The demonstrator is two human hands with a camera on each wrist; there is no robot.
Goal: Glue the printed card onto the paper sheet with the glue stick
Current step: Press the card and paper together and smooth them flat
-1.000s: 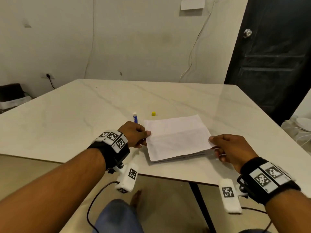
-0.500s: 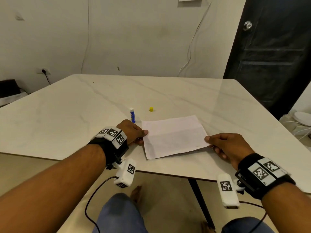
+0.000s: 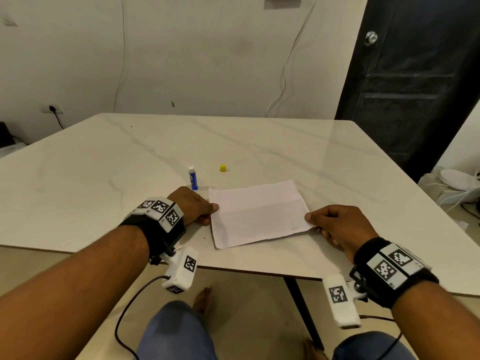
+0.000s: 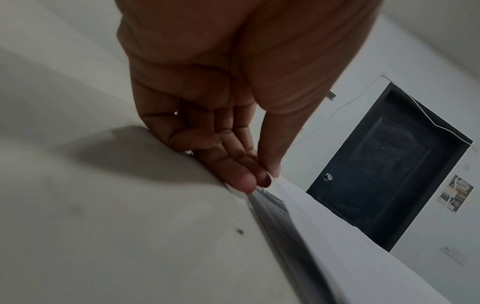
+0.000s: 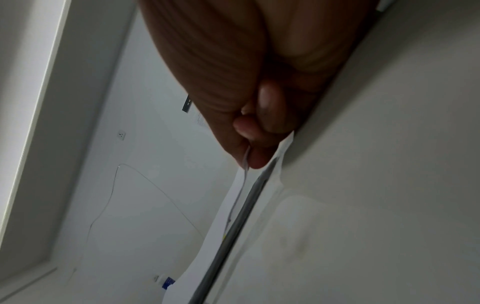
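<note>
Paper sheet point(image 3: 257, 213) pinched at both side edges, left hand point(image 3: 193, 206) and right hand point(image 3: 337, 224), I'd lower evenly, keeping edges aligned before pressing flat.

We saw the white paper point(image 3: 257, 213) lying nearly flat near the table's front edge, its two layers slightly parted at the side edges; which layer was the printed card we could not tell. The blue glue stick point(image 3: 192, 178) stood upright just behind its left corner, its yellow cap point(image 3: 222, 168) apart to the right
</note>
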